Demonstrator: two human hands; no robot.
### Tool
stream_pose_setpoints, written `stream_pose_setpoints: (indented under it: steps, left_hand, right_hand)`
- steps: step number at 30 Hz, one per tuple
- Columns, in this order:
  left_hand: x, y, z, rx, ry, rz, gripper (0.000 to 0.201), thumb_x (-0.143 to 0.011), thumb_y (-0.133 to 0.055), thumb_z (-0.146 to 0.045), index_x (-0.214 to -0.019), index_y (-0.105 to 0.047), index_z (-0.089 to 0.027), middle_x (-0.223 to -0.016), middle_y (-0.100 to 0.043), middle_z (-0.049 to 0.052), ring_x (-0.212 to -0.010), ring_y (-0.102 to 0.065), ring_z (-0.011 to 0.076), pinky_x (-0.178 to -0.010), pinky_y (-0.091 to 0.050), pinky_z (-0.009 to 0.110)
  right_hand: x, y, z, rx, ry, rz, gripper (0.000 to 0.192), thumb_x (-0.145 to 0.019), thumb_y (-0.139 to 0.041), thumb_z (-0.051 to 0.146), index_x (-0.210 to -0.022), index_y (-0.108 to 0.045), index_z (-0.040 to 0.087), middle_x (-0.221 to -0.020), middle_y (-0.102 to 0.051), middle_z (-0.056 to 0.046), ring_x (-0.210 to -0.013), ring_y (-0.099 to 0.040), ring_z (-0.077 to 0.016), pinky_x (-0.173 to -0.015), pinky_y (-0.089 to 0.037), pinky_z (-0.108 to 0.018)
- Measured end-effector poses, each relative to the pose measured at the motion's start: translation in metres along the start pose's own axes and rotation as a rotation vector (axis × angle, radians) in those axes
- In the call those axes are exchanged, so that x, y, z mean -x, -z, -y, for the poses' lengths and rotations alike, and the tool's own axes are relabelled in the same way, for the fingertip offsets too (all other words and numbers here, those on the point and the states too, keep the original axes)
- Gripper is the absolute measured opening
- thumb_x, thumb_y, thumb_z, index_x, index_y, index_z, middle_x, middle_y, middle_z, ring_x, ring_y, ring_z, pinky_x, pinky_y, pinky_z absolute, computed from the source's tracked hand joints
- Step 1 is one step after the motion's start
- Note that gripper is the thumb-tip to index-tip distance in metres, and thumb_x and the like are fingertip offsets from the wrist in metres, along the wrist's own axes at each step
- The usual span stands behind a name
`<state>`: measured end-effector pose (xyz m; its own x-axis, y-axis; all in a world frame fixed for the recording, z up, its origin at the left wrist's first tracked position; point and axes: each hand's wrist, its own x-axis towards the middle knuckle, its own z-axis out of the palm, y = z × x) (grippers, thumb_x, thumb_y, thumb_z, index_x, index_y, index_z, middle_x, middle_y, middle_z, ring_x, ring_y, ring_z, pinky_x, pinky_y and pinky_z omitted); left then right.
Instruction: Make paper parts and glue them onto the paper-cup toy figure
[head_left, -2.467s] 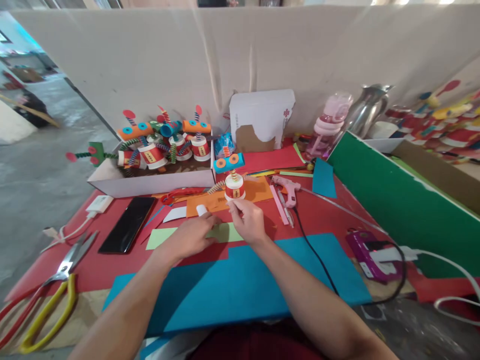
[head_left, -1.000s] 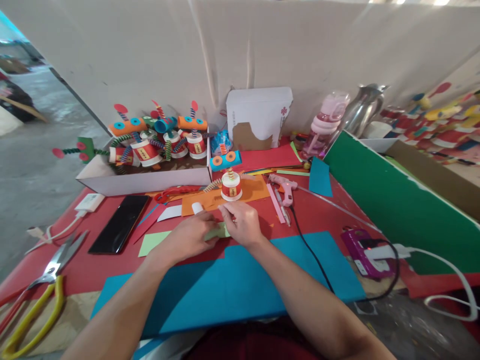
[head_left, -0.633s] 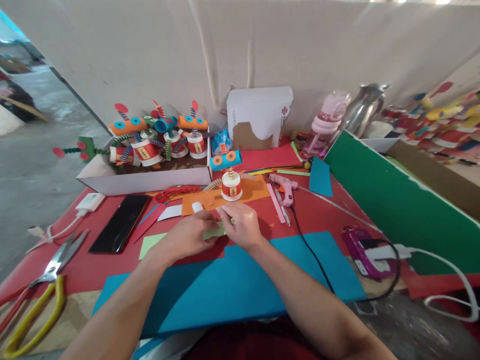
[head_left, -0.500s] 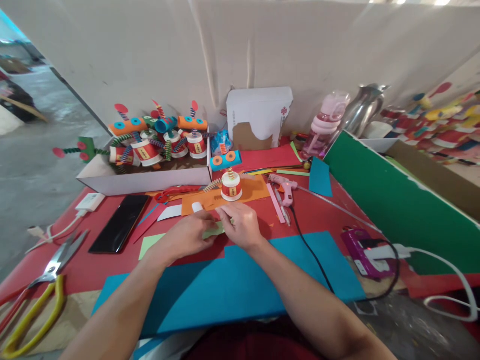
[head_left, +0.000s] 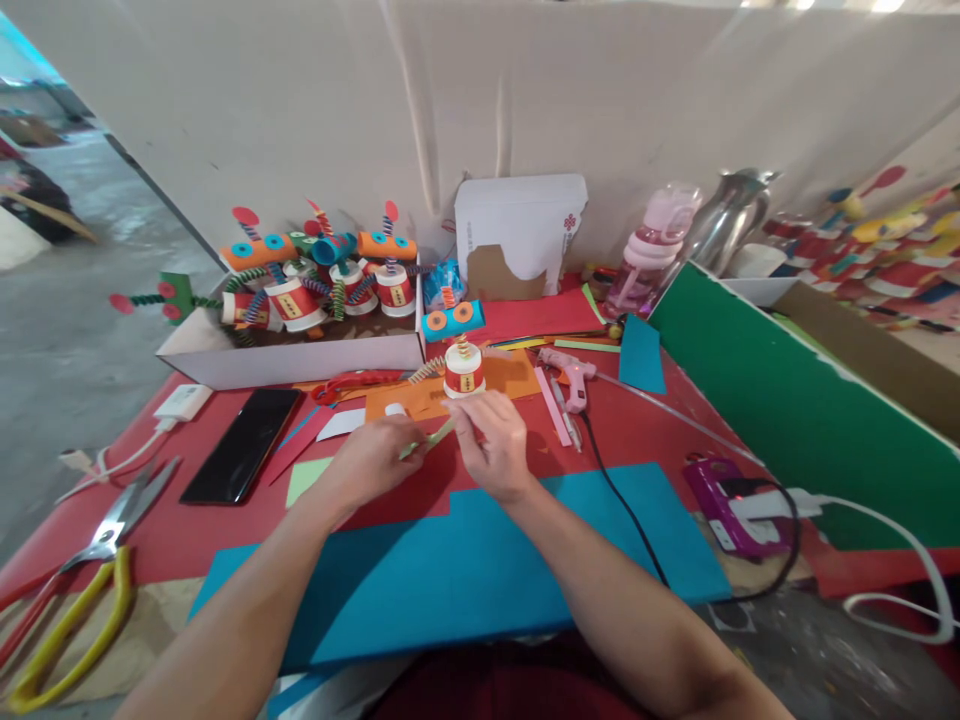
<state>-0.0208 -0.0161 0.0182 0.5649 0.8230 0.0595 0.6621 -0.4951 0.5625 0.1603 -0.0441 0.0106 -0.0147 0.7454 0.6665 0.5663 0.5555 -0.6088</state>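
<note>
Both hands meet at centre frame, just above the red tabletop [head_left: 187,530]. The left hand [head_left: 371,462] is closed in a pinch on the lower end of a light green paper strip [head_left: 433,436]; the right hand [head_left: 491,440] pinches its upper end, fingers curled. The strip is lifted at a slant between them, apparently so that it can be worked free of the surface (its exact shape is partly hidden by the fingers).

Directly behind the hands, very near the right fingertips, a paper-cup figure [head_left: 463,370] stands on orange paper [head_left: 510,378]. A glue gun [head_left: 570,375] lies right of it, its cord running toward the lower right. A phone [head_left: 240,445] and scissors [head_left: 97,540] lie at left. A box of finished figures [head_left: 300,345] occupies the upper left. Blue sheet [head_left: 465,580] covers the near edge under the forearms.
</note>
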Motion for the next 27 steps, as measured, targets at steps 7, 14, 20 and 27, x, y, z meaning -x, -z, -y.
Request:
stream_pose_setpoints:
  steps: [7,14,20,27]
  left_hand:
    - [0.0,0.009,-0.006,0.415,0.155,-0.104,0.016,-0.077,-0.056,-0.03,-0.07,-0.063,-0.017,-0.064,-0.061,-0.002,-0.059,-0.053,0.0112,-0.056,-0.041,0.02]
    - [-0.002,0.002,-0.01,0.698,0.183,-0.112,0.016,-0.073,-0.063,-0.031,-0.071,-0.066,-0.016,-0.063,-0.062,0.0,-0.058,-0.055,0.0115,-0.055,-0.045,0.021]
    - [-0.004,0.0,-0.011,0.822,0.201,-0.099,0.012,-0.068,-0.066,-0.028,-0.069,-0.068,-0.016,-0.06,-0.063,0.0,-0.056,-0.056,0.0119,-0.057,-0.048,0.023]
    - [-0.006,0.004,-0.011,0.79,0.255,-0.193,0.015,-0.068,-0.066,-0.031,-0.067,-0.063,-0.015,-0.059,-0.059,-0.002,-0.055,-0.051,0.0096,-0.053,-0.043,0.02]
  right_hand:
    - [0.002,-0.007,-0.007,-0.128,-0.339,0.142,0.037,-0.092,-0.044,0.042,-0.063,-0.051,0.02,-0.052,-0.043,0.004,-0.048,-0.039,-0.0095,-0.049,-0.03,-0.023]
    - [0.004,-0.013,-0.001,-0.352,-0.419,0.288,0.036,-0.083,-0.055,0.051,-0.068,-0.052,0.019,-0.059,-0.049,0.004,-0.054,-0.043,-0.0091,-0.051,-0.032,-0.021]
    - [0.003,-0.014,-0.003,-0.486,-0.439,0.318,0.036,-0.083,-0.053,0.051,-0.069,-0.054,0.018,-0.059,-0.047,0.004,-0.054,-0.042,-0.0097,-0.05,-0.032,-0.022]
    - [0.0,-0.016,-0.008,-0.542,-0.459,0.339,0.03,-0.081,-0.052,0.042,-0.063,-0.05,0.018,-0.055,-0.039,0.005,-0.051,-0.035,-0.008,-0.047,-0.027,-0.021]
